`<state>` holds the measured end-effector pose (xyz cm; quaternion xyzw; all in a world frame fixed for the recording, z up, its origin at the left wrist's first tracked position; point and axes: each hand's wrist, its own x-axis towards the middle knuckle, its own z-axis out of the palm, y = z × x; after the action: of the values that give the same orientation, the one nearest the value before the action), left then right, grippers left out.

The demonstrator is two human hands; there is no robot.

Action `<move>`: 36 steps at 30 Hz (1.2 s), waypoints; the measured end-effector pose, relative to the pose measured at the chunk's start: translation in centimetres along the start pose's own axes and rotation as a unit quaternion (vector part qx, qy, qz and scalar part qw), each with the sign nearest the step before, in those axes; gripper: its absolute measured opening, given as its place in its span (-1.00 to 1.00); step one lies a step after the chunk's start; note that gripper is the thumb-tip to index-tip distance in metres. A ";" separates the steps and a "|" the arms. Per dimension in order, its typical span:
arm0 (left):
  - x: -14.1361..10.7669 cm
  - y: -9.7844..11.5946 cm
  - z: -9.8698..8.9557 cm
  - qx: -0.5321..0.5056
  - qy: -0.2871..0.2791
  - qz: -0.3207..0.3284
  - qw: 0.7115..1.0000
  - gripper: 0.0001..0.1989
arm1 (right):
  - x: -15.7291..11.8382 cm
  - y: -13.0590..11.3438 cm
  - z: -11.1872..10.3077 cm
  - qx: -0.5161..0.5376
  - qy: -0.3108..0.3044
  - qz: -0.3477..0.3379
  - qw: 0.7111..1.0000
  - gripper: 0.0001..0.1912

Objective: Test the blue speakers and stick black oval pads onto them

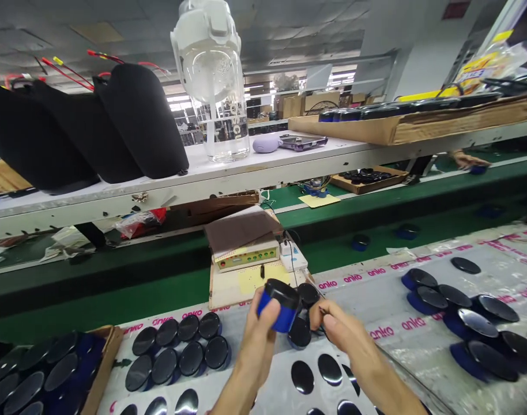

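Note:
My left hand (257, 337) grips a round blue cylinder with a black top (281, 305), tilted and raised above the bench. To its right, my right hand (343, 331) has its fingers curled together; whatever they pinch is hidden. Close behind and below the hands are more black-topped pieces (298, 333). Under my wrists, flat glossy black discs (302, 377) lie on a pale sheet. Several similar blue cylinders (191, 358) stand in two rows left of my left forearm.
Behind the hands is a control box (246, 257) on a board. A cardboard box of cylinders (105, 369) is at the left, with loose ones (471, 323) at the right. A shelf (229, 178) overhead carries a water bottle (215, 86). Another person's hand (466, 159) is beyond the green belt (332, 253).

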<state>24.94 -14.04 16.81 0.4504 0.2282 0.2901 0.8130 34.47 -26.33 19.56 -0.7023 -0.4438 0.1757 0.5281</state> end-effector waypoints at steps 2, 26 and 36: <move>-0.8 0.9 -0.8 -0.084 0.007 -0.051 0.995 -0.54 | -0.1 -0.4 -0.3 -0.018 -0.062 -0.032 0.997 -0.70; -6.4 3.7 -0.9 0.397 -0.039 0.261 0.879 -0.36 | -2.2 -1.8 1.2 -0.139 -0.005 -0.190 0.972 -0.84; -6.4 4.6 0.0 0.506 -0.126 0.483 0.703 -0.57 | -2.7 1.0 2.0 -0.067 0.004 -0.195 0.978 -0.85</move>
<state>19.01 -16.40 21.46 0.8750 -0.0124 0.4248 0.2318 32.00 -27.38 17.29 -0.6365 -0.5809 0.0363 0.5060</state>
